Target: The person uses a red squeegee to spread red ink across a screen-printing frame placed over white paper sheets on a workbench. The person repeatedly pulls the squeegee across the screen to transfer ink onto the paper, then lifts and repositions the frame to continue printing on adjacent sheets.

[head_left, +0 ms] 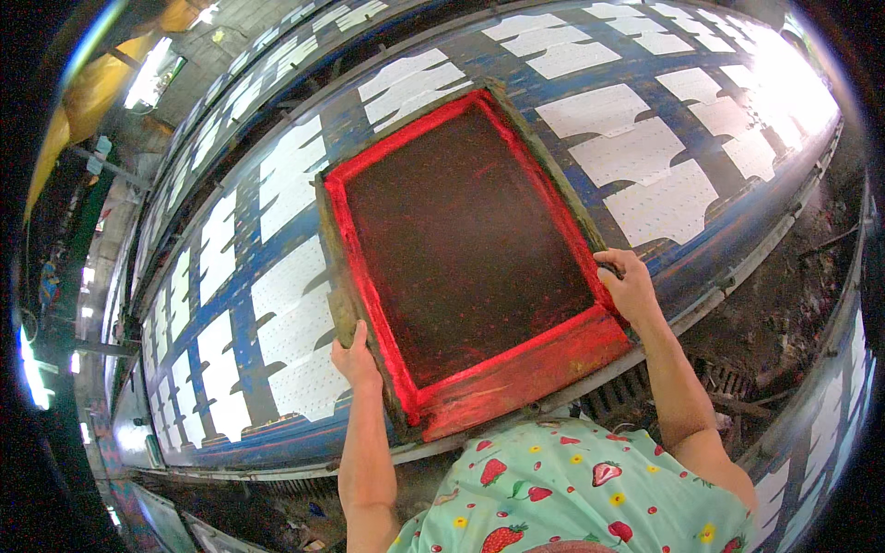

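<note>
I have the left hand (pixel 356 358) and right hand (pixel 627 284) clamped on opposite side rails of the red-stained printing screen frame (pixel 516 373). Frame judged rigid and bulky; mesh (pixel 461 240) likely fragile and ink-slick, so I grip rails only.

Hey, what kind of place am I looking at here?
Likely a screen-printing workshop. Both hands, left hand and right hand, grip a red-edged printing screen frame lying on a long blue table lined with rows of white cut pieces.

White cut pieces (pixel 636 152) crowd around the red frame (pixel 516 373).
</note>
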Motion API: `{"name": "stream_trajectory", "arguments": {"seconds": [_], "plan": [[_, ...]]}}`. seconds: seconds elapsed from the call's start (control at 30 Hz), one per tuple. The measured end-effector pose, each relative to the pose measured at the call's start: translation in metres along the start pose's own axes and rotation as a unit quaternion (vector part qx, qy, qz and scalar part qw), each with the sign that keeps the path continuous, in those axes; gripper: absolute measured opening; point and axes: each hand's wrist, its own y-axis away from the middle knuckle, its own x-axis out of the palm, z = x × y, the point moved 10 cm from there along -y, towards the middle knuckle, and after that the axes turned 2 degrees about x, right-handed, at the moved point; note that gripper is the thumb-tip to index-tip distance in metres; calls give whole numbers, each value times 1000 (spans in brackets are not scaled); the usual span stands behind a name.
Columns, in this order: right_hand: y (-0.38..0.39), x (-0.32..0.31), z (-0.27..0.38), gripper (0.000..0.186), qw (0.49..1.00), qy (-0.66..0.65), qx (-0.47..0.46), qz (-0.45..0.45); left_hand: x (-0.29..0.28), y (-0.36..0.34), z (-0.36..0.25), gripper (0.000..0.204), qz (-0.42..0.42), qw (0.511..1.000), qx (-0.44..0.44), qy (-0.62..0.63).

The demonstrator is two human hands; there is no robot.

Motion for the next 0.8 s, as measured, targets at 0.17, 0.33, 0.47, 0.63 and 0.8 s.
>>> {"name": "stream_trajectory", "arguments": {"seconds": [0.17, 0.33, 0.47, 0.63, 0.8], "plan": [[64, 18, 90, 53, 945, 215, -243, 31, 3, -5, 9, 34, 8, 999, -10, -31], [152, 96, 131, 57, 845, 174, -357, 358, 1, -6, 6, 41, 46, 992, -15, -114], [166, 110, 142, 49, 816, 283, -400, 306, -16, 8, -52, 56, 114, 969, 31, -219], [162, 123, 153, 47, 835, 306, -390, 240, -57, 118, -252, 50, 368, 905, 212, -11], [147, 157, 161, 48, 819, 387, -285, 314, -172, 323, -391, 17, 773, 316, 499, 233]]}}
